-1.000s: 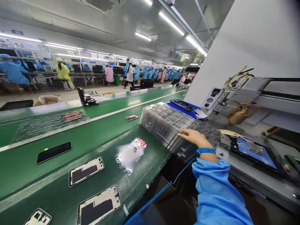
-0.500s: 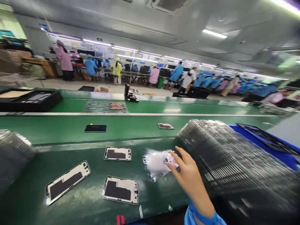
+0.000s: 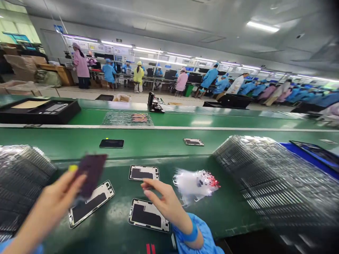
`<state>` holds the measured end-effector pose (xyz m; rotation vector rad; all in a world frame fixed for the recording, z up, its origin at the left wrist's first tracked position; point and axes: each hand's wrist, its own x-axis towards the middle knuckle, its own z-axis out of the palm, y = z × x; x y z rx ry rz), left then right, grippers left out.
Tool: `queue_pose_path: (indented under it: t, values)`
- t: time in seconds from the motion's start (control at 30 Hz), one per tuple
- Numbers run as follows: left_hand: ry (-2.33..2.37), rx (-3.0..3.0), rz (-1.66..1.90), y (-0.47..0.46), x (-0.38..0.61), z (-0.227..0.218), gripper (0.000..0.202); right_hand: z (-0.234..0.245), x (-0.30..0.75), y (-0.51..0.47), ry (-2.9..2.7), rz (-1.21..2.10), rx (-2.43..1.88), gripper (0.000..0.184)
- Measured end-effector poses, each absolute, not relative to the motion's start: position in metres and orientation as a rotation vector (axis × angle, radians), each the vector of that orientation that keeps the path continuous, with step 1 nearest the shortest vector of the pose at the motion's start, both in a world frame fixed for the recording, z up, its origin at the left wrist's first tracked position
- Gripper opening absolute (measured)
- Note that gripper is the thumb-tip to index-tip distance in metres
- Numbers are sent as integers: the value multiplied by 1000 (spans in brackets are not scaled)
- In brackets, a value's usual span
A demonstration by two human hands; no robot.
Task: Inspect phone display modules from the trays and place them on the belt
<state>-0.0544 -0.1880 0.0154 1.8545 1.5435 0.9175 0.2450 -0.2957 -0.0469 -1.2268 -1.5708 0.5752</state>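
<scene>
My left hand (image 3: 58, 194), partly blurred, grips a thin dark phone screen (image 3: 92, 173) with a yellow tab at its upper left. The screen is tilted above a slanting phone frame (image 3: 92, 206) with a black patch inside. My right hand (image 3: 168, 204) hovers over the mat, its thumb and forefinger curved and slightly apart with nothing visible between them. Its fingertips are just below one phone frame (image 3: 144, 173), and the hand partly covers another phone frame (image 3: 147, 215). Right of it lies a pile of small clear plastic pieces (image 3: 196, 181) with red ends.
Stacks of clear plastic trays stand at the left (image 3: 23, 187) and right (image 3: 278, 180). On the green belt lie a black-faced phone screen (image 3: 111, 143) and another phone frame (image 3: 194, 141). Beyond are a black box (image 3: 39, 114) and a clear tray (image 3: 127, 120). Several people work farther back.
My right hand has moved left from the plastic pieces to the phone frames. My left hand has come into view holding the dark screen. The view has shifted slightly.
</scene>
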Motion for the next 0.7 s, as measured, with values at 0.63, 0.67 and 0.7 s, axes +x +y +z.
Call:
queue_pose_path:
  t: [0.63, 0.67, 0.7]
  values:
    - [934, 1250, 561, -244, 47, -66, 57, -82, 227, -276, -1245, 146, -1388, 18]
    - [946, 1231, 570, -243, 48, -69, 57, -80, 225, -277, -1316, -11, -1379, 19]
    - [957, 1209, 580, -243, 49, -71, 57, -78, 222, -279, -1390, -140, -1354, 20]
